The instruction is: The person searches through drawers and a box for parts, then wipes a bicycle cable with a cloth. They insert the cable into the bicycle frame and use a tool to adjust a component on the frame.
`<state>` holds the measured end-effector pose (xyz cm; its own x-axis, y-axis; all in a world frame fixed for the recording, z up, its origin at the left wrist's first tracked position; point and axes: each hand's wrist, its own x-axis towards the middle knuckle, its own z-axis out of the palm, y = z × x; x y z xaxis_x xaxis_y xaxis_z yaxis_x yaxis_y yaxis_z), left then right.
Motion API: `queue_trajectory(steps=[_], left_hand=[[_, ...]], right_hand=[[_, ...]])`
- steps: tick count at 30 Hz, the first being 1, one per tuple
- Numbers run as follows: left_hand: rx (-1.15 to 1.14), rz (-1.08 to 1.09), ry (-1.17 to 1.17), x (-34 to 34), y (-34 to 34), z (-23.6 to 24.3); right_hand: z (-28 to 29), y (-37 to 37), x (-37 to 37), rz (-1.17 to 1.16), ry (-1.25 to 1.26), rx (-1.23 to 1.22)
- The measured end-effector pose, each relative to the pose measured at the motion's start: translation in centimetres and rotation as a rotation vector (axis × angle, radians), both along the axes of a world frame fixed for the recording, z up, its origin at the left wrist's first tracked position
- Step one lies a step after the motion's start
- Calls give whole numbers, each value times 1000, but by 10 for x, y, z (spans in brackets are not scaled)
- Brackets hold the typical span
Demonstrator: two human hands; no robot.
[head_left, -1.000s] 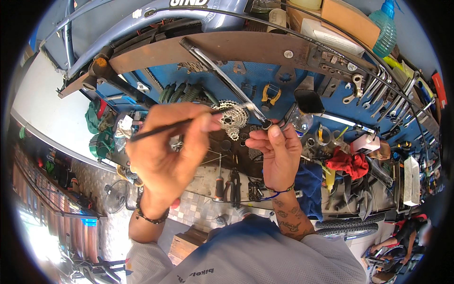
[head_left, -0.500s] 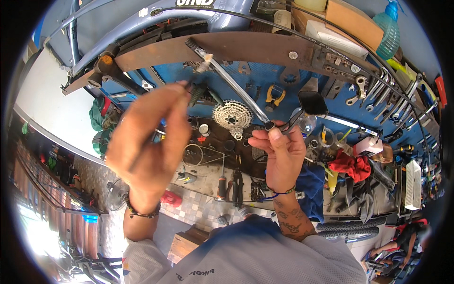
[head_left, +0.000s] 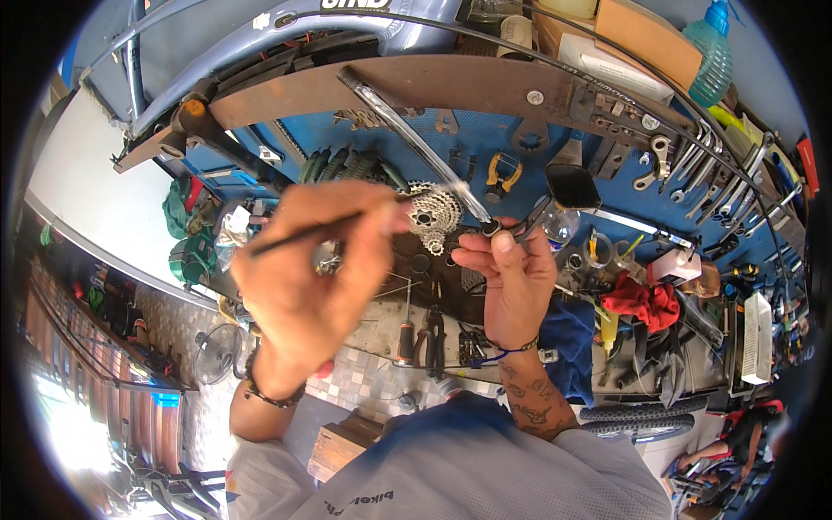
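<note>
My left hand (head_left: 312, 269), blurred by motion, is closed around a thin dark-handled brush (head_left: 299, 236). The brush's pale tip is smeared and lies against or just in front of a long shiny metal tube (head_left: 416, 143); I cannot tell whether they touch. The tube slants from the upper left, where its end is dark and ridged, down to my right hand (head_left: 516, 290). Thumb and fingers of that hand pinch the tube's black lower end, beside a dark curved part (head_left: 530, 221). Behind the brush, a bicycle cassette (head_left: 433, 212) is partly covered.
Wrenches (head_left: 715, 178) hang on the blue tool wall at the right, and a hammer (head_left: 204, 121) at the left. On the bench lie pliers (head_left: 435, 338), an orange-handled screwdriver (head_left: 406, 342), a red rag (head_left: 641, 302) and a blue cloth (head_left: 568, 347).
My left hand has moved right and down, carrying the brush from near the tube's upper part to its lower part. My right hand and the tube have barely shifted.
</note>
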<state>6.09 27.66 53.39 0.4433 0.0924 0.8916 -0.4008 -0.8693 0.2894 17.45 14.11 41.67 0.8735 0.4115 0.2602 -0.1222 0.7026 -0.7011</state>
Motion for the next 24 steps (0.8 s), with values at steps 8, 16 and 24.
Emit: queue_trajectory(steps=[8,16,24], left_hand=[[-171,207,-63,-5,21,36],[229,156,-186,-7,15,12],[182,-39,36,-9,-7,-9]], right_hand=[[-1,-1,1,7,1,1],[-1,-2,-1,54,39,32],[-2,-1,0,136,136,80]])
